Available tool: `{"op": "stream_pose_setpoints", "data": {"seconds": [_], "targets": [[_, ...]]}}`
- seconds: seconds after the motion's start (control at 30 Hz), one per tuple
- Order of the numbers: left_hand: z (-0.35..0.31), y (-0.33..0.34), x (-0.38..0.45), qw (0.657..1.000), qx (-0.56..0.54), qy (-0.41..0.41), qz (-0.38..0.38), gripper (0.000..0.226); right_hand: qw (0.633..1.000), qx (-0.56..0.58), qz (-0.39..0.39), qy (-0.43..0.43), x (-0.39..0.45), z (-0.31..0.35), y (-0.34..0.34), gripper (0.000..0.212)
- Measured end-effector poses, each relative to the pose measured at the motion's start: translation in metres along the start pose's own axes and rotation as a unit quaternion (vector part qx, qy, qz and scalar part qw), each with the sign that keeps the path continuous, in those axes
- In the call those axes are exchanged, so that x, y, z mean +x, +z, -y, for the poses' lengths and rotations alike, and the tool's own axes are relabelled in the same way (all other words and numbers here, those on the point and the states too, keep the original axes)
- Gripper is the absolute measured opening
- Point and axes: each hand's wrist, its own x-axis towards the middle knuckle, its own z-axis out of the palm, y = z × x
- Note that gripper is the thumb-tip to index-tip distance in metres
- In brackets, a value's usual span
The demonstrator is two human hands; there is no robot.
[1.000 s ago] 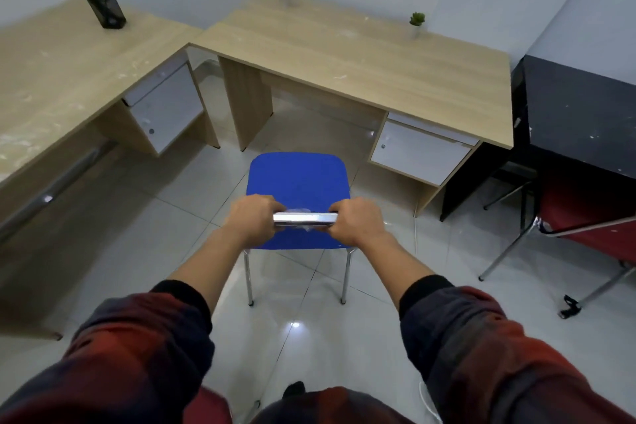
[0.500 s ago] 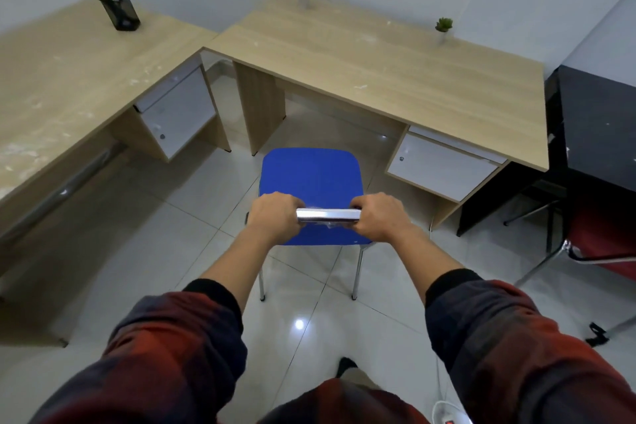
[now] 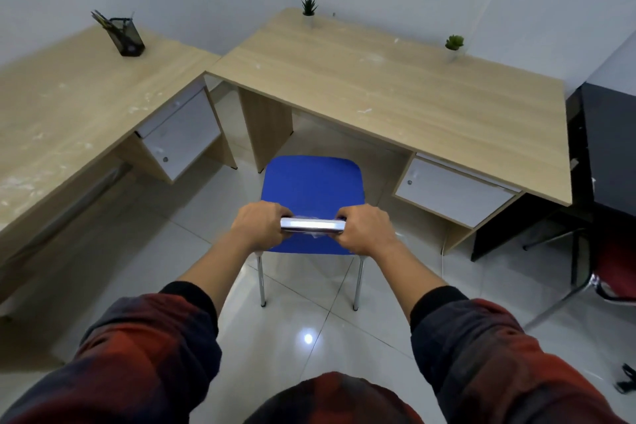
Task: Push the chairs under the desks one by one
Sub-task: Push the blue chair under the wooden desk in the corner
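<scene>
Starting at the far left: wooden desk (image 3: 69, 107), pale top, with a black mesh pen holder (image 3: 128, 38) standing near its back edge and a white drawer unit (image 3: 179, 134) hung below its right end.

Second wooden desk (image 3: 395, 93), set at a right angle to the first, corners nearly meeting. Two small potted plants on its back edge: spiky plant (image 3: 309, 9) to the left, round-leaved plant (image 3: 454, 45) to the right. White drawer (image 3: 451, 196) under its right side.

Blue chair (image 3: 311, 189), metal legs, on the tiled floor (image 3: 137, 251) in front of the second desk's knee space; the seat's front edge lies just at the desk's front line, the rest of the seat out in the open.

Left hand (image 3: 258, 225), fingers curled round the chair's chrome top bar (image 3: 312, 224). Right hand (image 3: 364, 229), same grip on the bar's other end. Both sleeves red and dark plaid.

Black desk (image 3: 612, 148) at far right, with a red chair (image 3: 616, 272) partly beneath it.
</scene>
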Motion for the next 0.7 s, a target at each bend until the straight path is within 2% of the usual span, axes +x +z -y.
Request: {"op": "stream_pose_setpoints", "data": {"seconds": [0.13,0.27,0.43,0.7], "targets": [[-0.009,-0.006,0.024,0.999,0.003,-0.014,-0.033,0.03,1.0,-0.002,0.0,-0.001,0.024,-0.019,-0.015,0.029],[-0.012,-0.005,0.037,0.999,0.009,0.005,-0.031,0.03,1.0,-0.001,-0.003,0.015,0.031,-0.029,-0.012,0.028],[0.011,-0.018,0.053,1.0,0.004,0.007,-0.022,0.027,0.999,0.0,-0.032,0.034,0.053,-0.014,-0.007,0.028],[0.044,-0.038,0.095,0.999,0.027,0.029,-0.018,0.024,0.996,0.013,-0.017,0.081,0.099,0.0,-0.005,0.027]]}}
